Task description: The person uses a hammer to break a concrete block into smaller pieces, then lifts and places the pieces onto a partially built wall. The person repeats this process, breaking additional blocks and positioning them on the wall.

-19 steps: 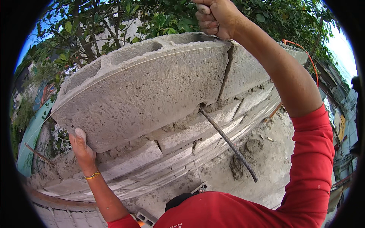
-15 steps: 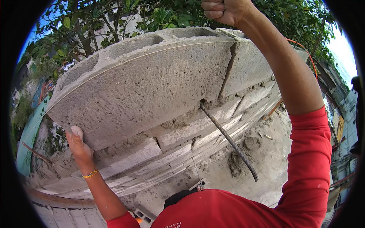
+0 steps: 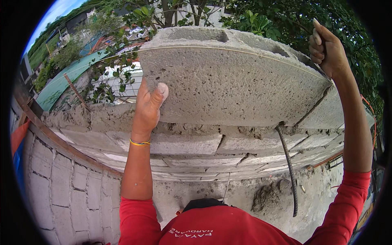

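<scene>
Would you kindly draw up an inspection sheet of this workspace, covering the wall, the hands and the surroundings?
Surface: block wall, with grey mortar along its upper course.
Job's things: hollow block sitting on the wall; thin string running along its upper front edge.
Clutter: dark mortar clump on the ground; ribbed rebar jutting out below the block.
Left hand: at the block's left end, thumb on its front face.
Right hand: raised near the block's right end, fingers curled; contents unclear.
Cables: orange line at right, cable or hose unclear.
Surroundings: foliage behind; second block wall at lower left.
</scene>
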### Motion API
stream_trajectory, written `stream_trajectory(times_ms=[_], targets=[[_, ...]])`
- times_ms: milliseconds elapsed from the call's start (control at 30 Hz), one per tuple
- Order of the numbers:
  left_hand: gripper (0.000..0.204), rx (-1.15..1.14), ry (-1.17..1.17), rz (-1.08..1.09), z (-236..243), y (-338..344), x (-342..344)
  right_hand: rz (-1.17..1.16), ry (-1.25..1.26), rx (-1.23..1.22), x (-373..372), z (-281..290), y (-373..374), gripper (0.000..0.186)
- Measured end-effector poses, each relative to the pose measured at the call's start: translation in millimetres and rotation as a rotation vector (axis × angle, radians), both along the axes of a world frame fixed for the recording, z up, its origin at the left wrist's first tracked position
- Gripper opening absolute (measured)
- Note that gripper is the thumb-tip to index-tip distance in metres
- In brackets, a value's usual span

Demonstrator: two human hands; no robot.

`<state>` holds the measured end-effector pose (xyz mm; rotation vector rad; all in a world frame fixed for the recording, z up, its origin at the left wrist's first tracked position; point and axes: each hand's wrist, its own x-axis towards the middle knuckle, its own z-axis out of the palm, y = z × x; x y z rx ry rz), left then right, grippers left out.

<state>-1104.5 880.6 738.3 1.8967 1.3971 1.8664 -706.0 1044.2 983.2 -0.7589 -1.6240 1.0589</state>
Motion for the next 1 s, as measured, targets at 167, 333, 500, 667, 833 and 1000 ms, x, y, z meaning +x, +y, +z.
stream_trajectory(times_ms=[167,333,500,667,833,1000], targets=[[0.104,0.033,-0.18,-0.13,18.9,-2.4,17.4,0.167,-0.168,0.211,-31.5,4.2,-15.4,0.046],[0.094,0.085,-0.091,-0.059,2.6,15.7,-8.7,0.019,-0.674,0.642,-50.1,-4.8,-39.2,0.046],[0.059,0.467,0.853,0.623,-8.9,17.4,-33.0,0.049,-0.852,0.964,-45.0,-23.4,-59.7,0.061],[0.098,0.207,-0.028,0.184,2.7,16.2,4.9,0.006,-0.96,1.074,-37.5,-25.5,-71.3,0.059],[0.086,0.118,-0.107,0.116,23.9,4.1,15.3,-0.032,-0.973,1.112,-41.5,-29.1,-69.2,0.043],[0.063,0.184,0.018,0.026,21.5,-2.8,14.2,-0.051,-0.947,1.219,-37.3,-36.1,-63.0,0.043]])
